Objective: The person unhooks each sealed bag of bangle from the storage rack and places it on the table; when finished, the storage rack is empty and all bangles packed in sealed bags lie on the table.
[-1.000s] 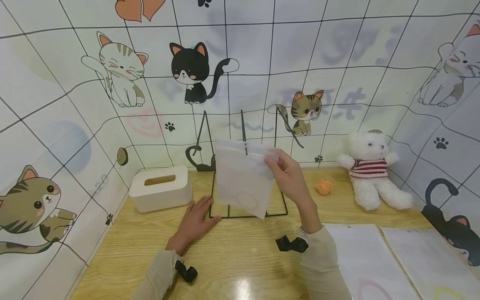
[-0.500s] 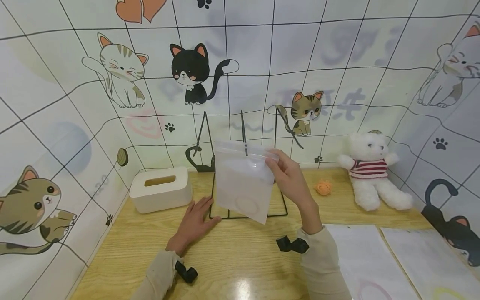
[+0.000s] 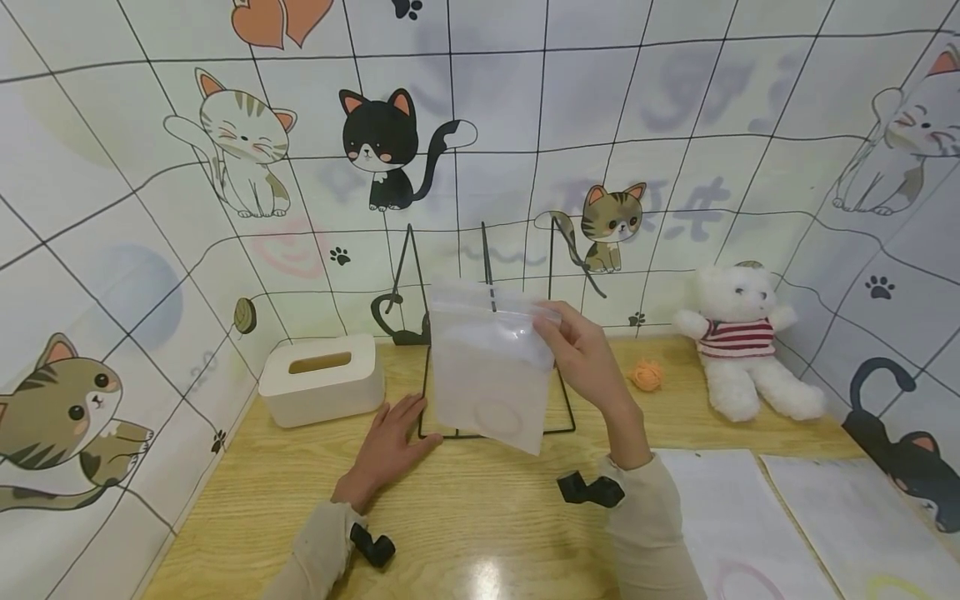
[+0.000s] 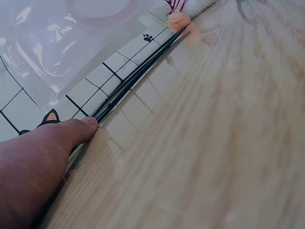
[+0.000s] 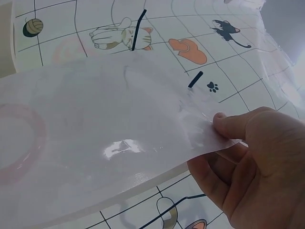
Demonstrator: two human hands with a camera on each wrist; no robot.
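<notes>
A frosted zip-lock bag with a faint pink ring near its bottom hangs upright at the black wire rack. The rack's middle prong overlaps the bag's top strip. My right hand pinches the bag's upper right corner between thumb and fingers, as the right wrist view also shows. Palm down on the table, my left hand lies at the rack's front left corner. Its thumb touches the rack's front bar in the left wrist view. Much of the rack is hidden behind the bag.
A white tissue box stands left of the rack. To the right are an orange yarn ball and a white teddy bear in a striped shirt. Two white sheets lie at the front right. Cat-patterned walls enclose the wooden table.
My right hand has shifted slightly right and down. The bag's lower edge has swung down and a little right, and a glare spot has appeared near its top. My left hand has stayed put.
</notes>
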